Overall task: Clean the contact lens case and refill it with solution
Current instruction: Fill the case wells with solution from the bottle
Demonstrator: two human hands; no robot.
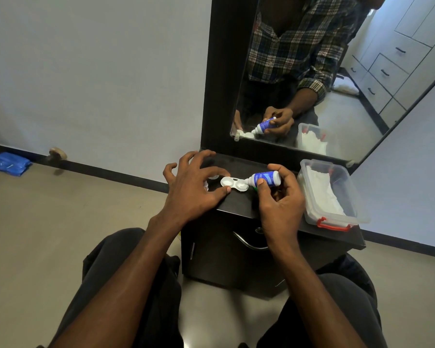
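White lens case (234, 184) open on dark top; blue solution bottle (265, 178) tilted, nozzle seemingly over right well.

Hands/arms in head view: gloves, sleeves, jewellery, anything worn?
Left hand and right hand are bare: no gloves, rings or watch visible. Forearms bare to the frame edge. The mirror reflection shows a plaid shirt sleeve rolled up the forearm.

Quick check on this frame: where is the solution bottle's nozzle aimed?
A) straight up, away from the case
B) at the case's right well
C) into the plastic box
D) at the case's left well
B: the right hand tilts the solution bottle so its white tip sits over the right well of the contact lens case, while the left hand steadies the case's left end with its thumb.
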